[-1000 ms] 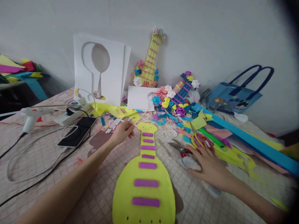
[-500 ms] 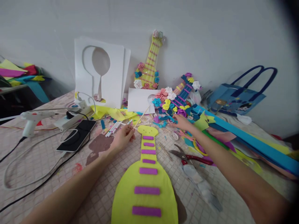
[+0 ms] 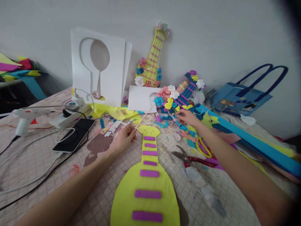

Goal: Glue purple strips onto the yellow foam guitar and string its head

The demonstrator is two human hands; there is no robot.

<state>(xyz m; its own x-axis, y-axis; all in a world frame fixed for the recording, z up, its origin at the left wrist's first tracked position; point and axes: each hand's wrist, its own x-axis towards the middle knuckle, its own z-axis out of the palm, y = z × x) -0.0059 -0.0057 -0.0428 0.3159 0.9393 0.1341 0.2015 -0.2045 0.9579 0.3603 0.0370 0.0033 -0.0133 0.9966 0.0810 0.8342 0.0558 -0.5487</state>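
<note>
A yellow-green foam guitar (image 3: 145, 179) with purple bars lies flat on the table in front of me. My left hand (image 3: 124, 138) rests just left of its neck, fingers pinched on a thin wooden stick (image 3: 144, 116) that points up and to the right. My right hand (image 3: 188, 117) is stretched out to the pile of coloured foam scraps (image 3: 168, 118) behind the guitar's head, with its fingers pinched together over the scraps. What those fingers hold, if anything, is too small to make out.
Red-handled scissors (image 3: 191, 157) lie right of the neck. A phone (image 3: 74, 134), power strip (image 3: 70, 115), cables and glue gun (image 3: 24, 116) lie at left. White cut-out boards (image 3: 100, 72), two decorated guitars (image 3: 151, 62) and a blue bag (image 3: 242, 97) stand along the wall.
My right hand left the spot beside the scissors and reached forward to the foam scraps behind the guitar's head. My left hand stayed put with the stick.
</note>
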